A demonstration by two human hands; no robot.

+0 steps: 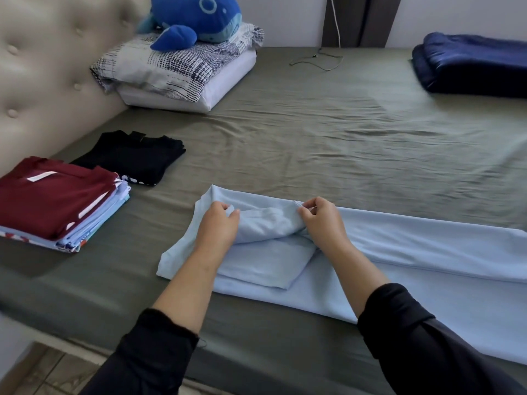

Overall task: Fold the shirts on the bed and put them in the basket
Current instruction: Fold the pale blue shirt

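A light blue shirt [413,252] lies stretched across the near part of the bed, running off to the right. Its left end is bunched and partly folded over. My left hand [218,223] pinches a fold of the light blue shirt near its left end. My right hand [319,218] pinches the shirt's far edge a little to the right. A stack of folded shirts with a maroon one [54,192] on top sits at the left. A folded black shirt [134,156] lies behind it. No basket is in view.
The bed [313,132] has an olive-green sheet and a tufted beige headboard [42,67] at the left. Two pillows [182,72] carry a blue plush whale [194,18]. A folded navy blanket [470,64] lies far right. A cable [322,59] trails at the back.
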